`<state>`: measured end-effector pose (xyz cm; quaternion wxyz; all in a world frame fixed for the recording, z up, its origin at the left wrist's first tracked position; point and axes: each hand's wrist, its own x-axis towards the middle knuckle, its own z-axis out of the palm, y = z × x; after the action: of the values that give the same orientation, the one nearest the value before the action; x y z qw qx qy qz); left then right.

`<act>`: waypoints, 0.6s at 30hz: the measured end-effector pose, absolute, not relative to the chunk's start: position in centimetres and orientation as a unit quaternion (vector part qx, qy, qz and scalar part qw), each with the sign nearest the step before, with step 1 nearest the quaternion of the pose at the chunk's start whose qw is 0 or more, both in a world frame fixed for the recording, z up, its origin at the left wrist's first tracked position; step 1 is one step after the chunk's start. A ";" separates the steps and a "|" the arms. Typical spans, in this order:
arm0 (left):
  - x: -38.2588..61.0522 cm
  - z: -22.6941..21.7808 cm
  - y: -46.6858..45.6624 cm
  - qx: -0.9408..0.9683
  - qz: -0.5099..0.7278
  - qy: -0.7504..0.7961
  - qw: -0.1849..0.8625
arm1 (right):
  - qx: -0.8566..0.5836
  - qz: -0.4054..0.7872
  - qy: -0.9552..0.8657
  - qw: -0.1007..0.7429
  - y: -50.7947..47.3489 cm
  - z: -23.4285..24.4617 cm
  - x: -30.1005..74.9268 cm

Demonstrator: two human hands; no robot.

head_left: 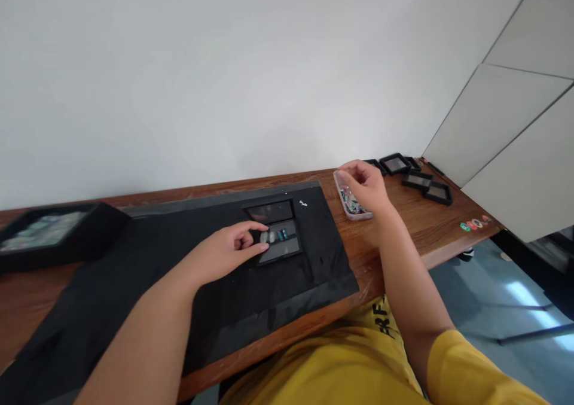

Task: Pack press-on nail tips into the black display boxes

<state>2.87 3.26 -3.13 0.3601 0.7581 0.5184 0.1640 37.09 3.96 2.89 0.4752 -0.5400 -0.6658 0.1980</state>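
left hand [219, 252]: your thumb and finger sit apart at the pale bits [271, 237], can't tell if they're pinching. go light, don't nudge the open case [289, 249] on the mat [325, 237]. right hand [366, 185] curls over the tub [359, 216], grip hidden.
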 end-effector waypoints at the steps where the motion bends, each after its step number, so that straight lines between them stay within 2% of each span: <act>1: 2.8 -3.1 3.3 0.757 0.164 0.520 0.360 | -0.595 0.158 -0.655 0.439 4.3 2.7 37.9; 4: 2.8 -3.2 3.3 0.756 0.163 0.524 0.357 | -0.714 0.120 -0.636 0.267 4.9 2.1 39.2; 6: 2.8 -3.3 3.4 0.755 0.161 0.527 0.356 | -0.726 0.136 -0.642 0.203 5.1 1.6 39.1; 12: 2.8 -3.6 3.4 0.768 0.157 0.520 0.340 | -0.722 0.173 -0.654 0.149 5.2 1.0 38.4; 18: 2.7 -3.6 3.4 0.773 0.150 0.520 0.331 | -0.722 0.155 -0.654 0.163 5.0 1.5 38.6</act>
<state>2.72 3.36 -3.56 0.3309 0.7732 0.5198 0.1498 38.61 5.01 1.52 0.1634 -0.7219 -0.6542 0.1553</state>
